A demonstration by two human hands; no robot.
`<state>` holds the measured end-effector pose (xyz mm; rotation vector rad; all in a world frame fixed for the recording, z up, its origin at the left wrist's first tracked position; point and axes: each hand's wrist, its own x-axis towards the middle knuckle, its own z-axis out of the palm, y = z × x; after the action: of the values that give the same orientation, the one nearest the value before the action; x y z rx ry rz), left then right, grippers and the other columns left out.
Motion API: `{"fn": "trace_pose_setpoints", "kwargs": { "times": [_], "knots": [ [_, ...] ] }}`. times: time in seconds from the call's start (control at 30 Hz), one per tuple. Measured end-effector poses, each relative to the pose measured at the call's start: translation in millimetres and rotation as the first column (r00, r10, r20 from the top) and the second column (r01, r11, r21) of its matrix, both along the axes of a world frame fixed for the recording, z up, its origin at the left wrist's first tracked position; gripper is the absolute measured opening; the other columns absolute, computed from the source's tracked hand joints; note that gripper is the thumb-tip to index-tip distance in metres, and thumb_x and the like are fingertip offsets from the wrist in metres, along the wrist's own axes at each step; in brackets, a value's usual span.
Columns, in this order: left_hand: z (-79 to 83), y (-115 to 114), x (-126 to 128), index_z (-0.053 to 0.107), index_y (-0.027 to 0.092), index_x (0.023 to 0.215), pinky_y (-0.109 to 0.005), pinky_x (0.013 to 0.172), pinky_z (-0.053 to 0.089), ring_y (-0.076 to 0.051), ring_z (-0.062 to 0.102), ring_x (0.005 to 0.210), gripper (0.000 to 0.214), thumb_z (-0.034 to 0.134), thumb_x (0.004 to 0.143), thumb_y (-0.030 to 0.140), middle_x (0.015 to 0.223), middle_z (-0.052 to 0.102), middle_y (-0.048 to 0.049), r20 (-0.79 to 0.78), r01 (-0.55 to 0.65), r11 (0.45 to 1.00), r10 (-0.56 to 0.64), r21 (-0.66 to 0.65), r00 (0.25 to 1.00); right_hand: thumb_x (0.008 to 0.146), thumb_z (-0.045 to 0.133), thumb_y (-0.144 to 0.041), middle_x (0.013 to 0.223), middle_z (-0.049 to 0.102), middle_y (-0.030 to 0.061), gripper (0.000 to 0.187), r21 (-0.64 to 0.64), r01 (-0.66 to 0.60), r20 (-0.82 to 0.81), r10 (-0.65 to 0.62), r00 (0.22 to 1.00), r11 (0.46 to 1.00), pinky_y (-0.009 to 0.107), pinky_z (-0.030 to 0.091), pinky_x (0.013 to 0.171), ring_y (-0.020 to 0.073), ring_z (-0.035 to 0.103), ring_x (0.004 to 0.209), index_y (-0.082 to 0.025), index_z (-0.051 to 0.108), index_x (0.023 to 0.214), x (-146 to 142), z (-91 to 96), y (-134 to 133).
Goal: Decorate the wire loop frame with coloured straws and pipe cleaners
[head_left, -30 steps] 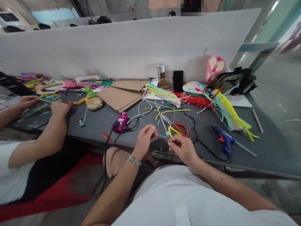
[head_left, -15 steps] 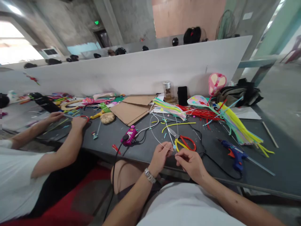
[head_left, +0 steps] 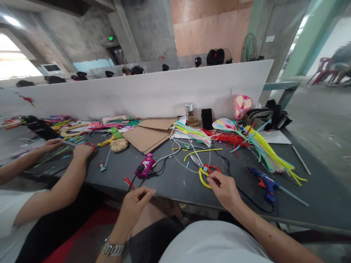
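Note:
My right hand [head_left: 223, 190] pinches the lower end of a thin white wire frame [head_left: 195, 149]. The frame fans out in loops above the table, with a small light-blue piece [head_left: 205, 169] where its strands meet. Behind it lie scissors [head_left: 203, 179] with one yellow and one red handle. Well to the left, my left hand [head_left: 135, 206] hovers at the table's front edge with thumb and fingers pressed together. Whether anything is between them I cannot make out. The nearest things to it are a small red object [head_left: 128, 182] and a magenta box [head_left: 144, 166] with cords.
A blue glue gun [head_left: 265, 184] lies at the right, its cord running along the front. Bundles of yellow pipe cleaners [head_left: 270, 153] and red ones [head_left: 227, 137], cardboard [head_left: 149, 137] and a jar [head_left: 189, 114] stand farther back. A co-worker's hands [head_left: 82, 151] are at the left.
My left hand has moved away from the wire frame, left and down toward the table edge. My right hand keeps its pinch on the frame. The view has shifted slightly.

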<state>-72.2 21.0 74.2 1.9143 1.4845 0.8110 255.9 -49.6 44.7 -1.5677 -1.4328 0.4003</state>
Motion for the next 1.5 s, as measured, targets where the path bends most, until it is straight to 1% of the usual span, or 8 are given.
{"fn": "trace_pose_setpoints", "kwargs": {
  "times": [0.2,0.33,0.47,0.67,0.93,1.27,1.4,1.5],
  "knots": [
    [-13.9,-11.7,11.0,0.076,0.023,0.094,-0.033,0.078,0.051,-0.024,0.069,0.084,0.027,0.063,0.079,0.042,0.093,0.077,-0.0056,-0.128,0.050,0.987,-0.031,0.150,0.991,0.090,0.057,-0.035,0.057,0.053,-0.0037,0.022,-0.014,0.021,0.021,-0.021,1.000,1.000,0.023,0.033,0.056,0.0104,0.046,0.052,-0.021,0.066,0.076,4.1,6.2,-0.9],
    [-4.7,-26.6,30.2,0.066,0.023,0.069,-0.027,0.060,0.044,-0.017,0.055,0.055,0.033,0.060,0.088,0.049,0.057,0.060,0.0017,-0.121,0.066,0.996,-0.059,0.053,0.991,0.089,0.059,-0.035,0.056,0.053,-0.0039,0.021,-0.041,0.028,-0.022,-0.029,0.999,0.999,0.024,0.033,0.055,0.0101,0.045,0.051,-0.021,0.065,0.075,1.9,6.5,-1.5],
    [4.4,-37.2,68.5,0.063,0.021,0.073,-0.025,0.062,0.044,-0.015,0.056,0.061,0.026,0.065,0.087,0.043,0.061,0.059,0.0031,0.139,0.072,0.993,-0.059,-0.089,0.988,0.086,0.062,-0.035,0.062,0.063,-0.0024,0.016,-0.122,-0.088,-0.243,0.056,0.968,0.989,0.023,0.037,0.052,0.0101,0.049,0.049,-0.021,0.064,0.077,-11.8,4.0,-3.0],
    [-11.0,-28.3,136.1,0.075,0.016,0.096,-0.028,0.078,0.053,-0.017,0.066,0.083,0.031,0.081,0.073,0.037,0.093,0.075,-0.0059,0.702,0.223,0.929,0.052,-0.296,0.711,0.078,0.068,-0.037,0.062,0.066,-0.0025,0.018,-0.198,-0.263,-0.531,0.122,0.839,0.944,0.021,0.035,0.041,0.0077,0.046,0.041,-0.021,0.061,0.075,-37.6,6.0,-6.8],
    [-16.4,-29.2,155.2,0.071,0.015,0.087,-0.023,0.046,0.045,-0.010,0.054,0.051,0.037,0.086,0.067,0.042,0.071,0.066,0.0005,0.851,0.459,0.753,0.252,-0.472,0.461,0.074,0.077,-0.051,0.056,0.066,-0.0035,0.038,-0.146,-0.472,-0.789,0.185,0.586,0.869,0.018,0.033,0.036,0.0061,0.045,0.035,-0.021,0.055,0.074,-42.0,10.3,-5.8],
    [-28.6,-35.8,157.2,0.062,0.017,0.079,-0.020,0.033,0.031,-0.007,0.042,0.038,0.037,0.082,0.071,0.048,0.060,0.054,0.0063,0.826,0.395,0.798,0.213,-0.456,0.522,0.072,0.080,-0.059,0.059,0.068,-0.0026,0.046,-0.171,-0.584,-0.826,0.208,0.524,0.793,0.016,0.032,0.034,0.0048,0.046,0.034,-0.019,0.056,0.077,-44.9,-4.0,-7.3],
    [-30.9,-34.6,152.6,0.064,0.017,0.074,-0.021,0.045,0.037,-0.009,0.045,0.049,0.029,0.077,0.077,0.043,0.061,0.053,0.0046,0.768,0.263,0.905,0.101,-0.335,0.632,0.070,0.081,-0.053,0.063,0.066,-0.0041,0.043,-0.244,-0.576,-0.785,0.190,0.590,0.780,0.018,0.036,0.036,0.0068,0.052,0.037,-0.018,0.060,0.084,-37.9,-0.4,-10.6],
    [-29.8,-32.8,144.4,0.064,0.016,0.070,-0.024,0.062,0.043,-0.012,0.052,0.064,0.025,0.074,0.080,0.037,0.069,0.059,0.0008,0.688,0.171,0.967,0.005,-0.187,0.725,0.070,0.080,-0.045,0.080,0.072,0.0004,0.038,-0.310,-0.446,-0.702,0.114,0.703,0.840,0.019,0.038,0.040,0.0081,0.056,0.045,-0.018,0.064,0.092,-14.9,13.4,-15.6]
  ]
}}
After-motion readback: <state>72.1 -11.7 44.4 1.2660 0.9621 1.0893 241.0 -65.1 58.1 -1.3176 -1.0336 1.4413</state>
